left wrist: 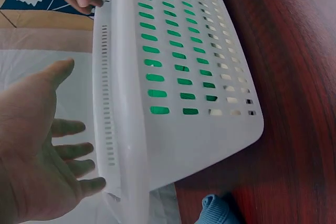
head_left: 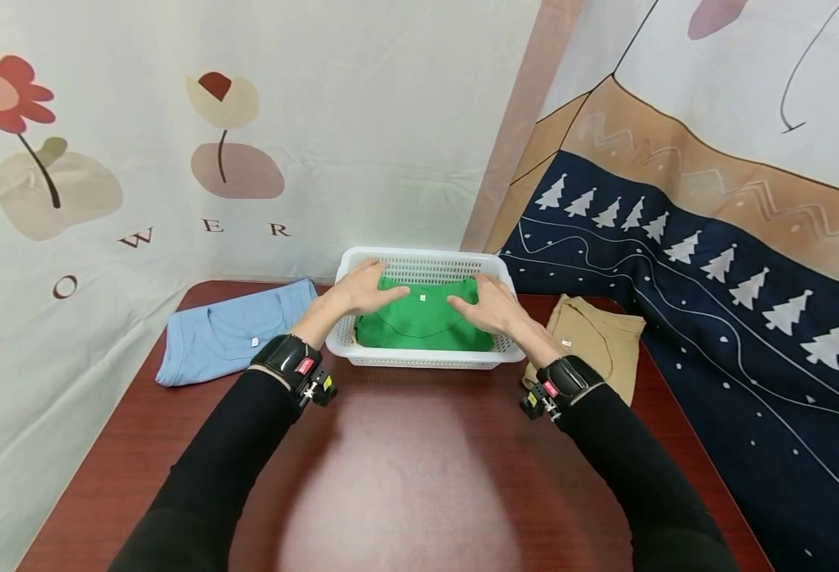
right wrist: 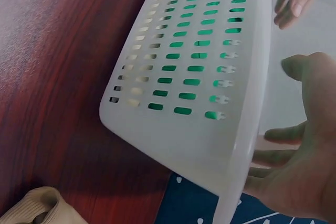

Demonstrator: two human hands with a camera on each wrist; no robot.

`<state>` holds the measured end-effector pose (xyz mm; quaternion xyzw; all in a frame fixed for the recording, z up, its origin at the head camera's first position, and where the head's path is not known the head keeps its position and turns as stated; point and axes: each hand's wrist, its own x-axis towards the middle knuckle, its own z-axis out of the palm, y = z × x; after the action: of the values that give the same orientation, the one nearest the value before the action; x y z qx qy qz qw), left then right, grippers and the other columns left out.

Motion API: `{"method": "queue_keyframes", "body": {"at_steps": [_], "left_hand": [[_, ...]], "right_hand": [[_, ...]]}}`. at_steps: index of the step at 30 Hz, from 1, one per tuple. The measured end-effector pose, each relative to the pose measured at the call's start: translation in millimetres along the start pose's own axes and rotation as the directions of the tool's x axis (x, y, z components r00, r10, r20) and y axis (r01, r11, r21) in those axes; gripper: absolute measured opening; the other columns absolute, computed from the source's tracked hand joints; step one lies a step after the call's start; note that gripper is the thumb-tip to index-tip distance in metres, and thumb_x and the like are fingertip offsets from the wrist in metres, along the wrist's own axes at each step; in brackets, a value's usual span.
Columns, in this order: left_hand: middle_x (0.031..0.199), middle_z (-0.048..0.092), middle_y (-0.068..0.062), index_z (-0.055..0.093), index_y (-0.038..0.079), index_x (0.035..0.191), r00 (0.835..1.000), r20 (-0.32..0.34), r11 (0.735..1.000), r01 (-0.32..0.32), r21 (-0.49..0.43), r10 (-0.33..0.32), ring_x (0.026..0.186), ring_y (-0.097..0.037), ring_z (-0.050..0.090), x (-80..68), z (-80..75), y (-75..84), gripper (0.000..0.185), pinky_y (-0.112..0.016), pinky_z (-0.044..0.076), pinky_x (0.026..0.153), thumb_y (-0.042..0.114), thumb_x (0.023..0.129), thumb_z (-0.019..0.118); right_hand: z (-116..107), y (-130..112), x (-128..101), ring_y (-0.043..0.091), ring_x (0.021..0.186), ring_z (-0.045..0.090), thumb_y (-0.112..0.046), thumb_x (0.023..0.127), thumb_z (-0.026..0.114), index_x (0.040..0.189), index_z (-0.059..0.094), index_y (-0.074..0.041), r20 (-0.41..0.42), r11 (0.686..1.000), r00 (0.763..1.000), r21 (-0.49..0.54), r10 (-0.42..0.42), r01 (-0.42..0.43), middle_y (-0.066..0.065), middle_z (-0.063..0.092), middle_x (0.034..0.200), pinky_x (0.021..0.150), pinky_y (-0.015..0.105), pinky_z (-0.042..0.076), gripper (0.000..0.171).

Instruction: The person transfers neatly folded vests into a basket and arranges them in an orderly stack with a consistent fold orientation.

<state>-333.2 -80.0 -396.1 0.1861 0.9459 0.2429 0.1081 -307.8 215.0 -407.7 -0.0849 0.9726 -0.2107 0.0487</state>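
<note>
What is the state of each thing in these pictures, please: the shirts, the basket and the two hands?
green shirt: folded, lying inside the basket
white basket: upright on the table, holding the green shirt
blue shirt: folded, on the table left of the basket
tan shirt: folded, on the table right of the basket
left hand: open, fingers flat on the green shirt
right hand: open, fingers flat on the green shirt

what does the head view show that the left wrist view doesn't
Only the head view shows the folded green shirt whole, with both hands flat on it, plus the tan shirt and the wall hangings. Only the left wrist view shows the basket's slotted side wall close up, green showing through the slots, and the left hand's open palm. Both show the white basket, the red-brown table and the blue shirt.
</note>
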Motion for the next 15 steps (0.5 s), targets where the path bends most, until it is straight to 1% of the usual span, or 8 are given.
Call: {"method": "queue_keyframes", "body": {"at_steps": [2, 6, 11, 15], "left_hand": [[0.185, 0.025, -0.027, 0.033, -0.001, 0.175, 0.999, -0.024, 0.999, -0.021, 0.029, 0.022, 0.176, -0.043, 0.022, -1.7, 0.6, -0.4, 0.09, -0.061, 0.024, 0.143, 0.06, 0.113, 0.055], [0.184, 0.03, -0.026, 0.04, 0.002, 0.174, 0.997, -0.054, 0.996, -0.048, 0.076, 0.052, 0.174, -0.043, 0.027, -4.9, 1.9, -1.9, 0.088, -0.061, 0.027, 0.142, 0.062, 0.112, 0.055], [0.184, 0.031, -0.026, 0.04, 0.003, 0.174, 0.997, -0.049, 0.989, -0.053, 0.136, 0.06, 0.174, -0.045, 0.025, -10.2, 2.7, -1.7, 0.093, -0.062, 0.025, 0.143, 0.069, 0.11, 0.054], [0.184, 0.032, -0.025, 0.04, 0.004, 0.174, 0.997, -0.047, 0.982, -0.055, 0.179, 0.064, 0.175, -0.046, 0.024, -15.0, 3.9, -0.5, 0.096, -0.063, 0.024, 0.143, 0.072, 0.108, 0.054]], "right_hand": [[1.0, 1.2, -0.9, 0.049, 0.167, 0.039, -0.065, 0.11, 0.056, 0.175, 0.031, 0.0, -0.014, 1.0, 1.0, -0.014, -0.02, 0.02, 0.029, 0.037, 0.18, 0.136, 0.066, 0.038, 0.096], [2.5, 2.7, -2.7, 0.05, 0.165, 0.041, -0.066, 0.11, 0.055, 0.174, 0.036, -0.004, -0.036, 0.995, 0.997, -0.074, -0.072, 0.069, 0.028, 0.039, 0.178, 0.133, 0.068, 0.041, 0.092], [3.7, 4.7, -5.8, 0.053, 0.163, 0.043, -0.069, 0.109, 0.053, 0.174, 0.039, -0.007, -0.051, 0.98, 0.991, -0.164, -0.126, 0.116, 0.026, 0.041, 0.178, 0.132, 0.07, 0.04, 0.09], [4.2, 6.8, -9.2, 0.053, 0.164, 0.041, -0.069, 0.109, 0.053, 0.175, 0.039, -0.009, -0.05, 0.97, 0.986, -0.197, -0.158, 0.146, 0.026, 0.04, 0.179, 0.134, 0.071, 0.036, 0.091]]}}
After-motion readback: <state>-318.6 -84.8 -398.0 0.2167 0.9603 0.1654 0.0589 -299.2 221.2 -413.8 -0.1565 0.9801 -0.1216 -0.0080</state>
